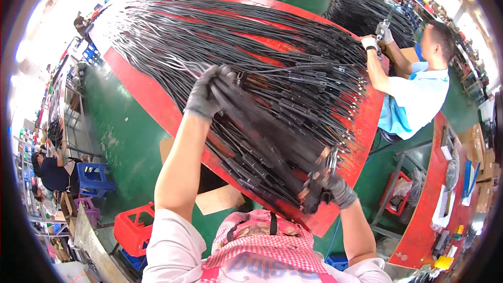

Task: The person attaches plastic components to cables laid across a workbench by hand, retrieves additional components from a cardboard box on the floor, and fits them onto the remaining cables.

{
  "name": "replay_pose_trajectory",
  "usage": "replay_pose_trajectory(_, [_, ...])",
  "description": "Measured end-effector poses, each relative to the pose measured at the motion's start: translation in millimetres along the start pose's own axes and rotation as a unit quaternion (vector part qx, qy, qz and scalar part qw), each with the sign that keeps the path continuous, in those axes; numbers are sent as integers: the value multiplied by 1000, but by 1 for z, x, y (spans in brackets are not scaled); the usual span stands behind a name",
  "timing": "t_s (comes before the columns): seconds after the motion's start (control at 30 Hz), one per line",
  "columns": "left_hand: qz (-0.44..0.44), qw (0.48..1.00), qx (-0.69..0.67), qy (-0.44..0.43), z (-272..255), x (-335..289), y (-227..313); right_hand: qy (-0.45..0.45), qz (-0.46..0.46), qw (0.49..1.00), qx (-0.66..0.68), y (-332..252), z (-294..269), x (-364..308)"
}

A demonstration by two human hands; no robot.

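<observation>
My left hand [206, 94], in a dark grey glove, is closed around a bundle of black cables [264, 120]. The bundle runs slantwise down to my right hand [338, 187], smeared by motion along its length. Also gloved, my right hand closes on the bundle's near end, where metallic and brownish tips show between the dark fingers. Beneath both hands, many more black cables [209, 36] lie lengthwise over a long red table [128, 78]. Their thicker black sections and pale metal tips gather toward the table's right end.
Across the table's right end, a co-worker [419, 84] in white gloves handles a metal tool [385, 29]. Coiled black cables [361, 8] are heaped behind. A red stool [134, 230] stands at lower left, a blue stool [94, 180] beyond it. Another red table [419, 230] is at right.
</observation>
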State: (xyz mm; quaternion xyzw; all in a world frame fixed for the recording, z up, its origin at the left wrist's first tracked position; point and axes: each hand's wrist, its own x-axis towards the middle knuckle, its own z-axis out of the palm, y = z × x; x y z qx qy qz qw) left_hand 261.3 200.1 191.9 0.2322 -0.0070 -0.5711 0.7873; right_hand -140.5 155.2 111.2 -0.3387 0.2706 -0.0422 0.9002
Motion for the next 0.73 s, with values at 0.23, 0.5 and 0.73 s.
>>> replay_pose_trajectory(0.23, [-110, 994, 2, 7, -25, 6, -124, 208, -122, 970, 18, -17, -48, -60])
replay_pose_trajectory(0.5, [-166, 983, 21, 68, -26, -30, -203, 136, 19, 976, -166, -29, -65, -109])
replay_pose_trajectory(0.73, [-169, 984, -1, 61, -33, -32, -200, 22, 123, 959, -254, -48, -69, -94])
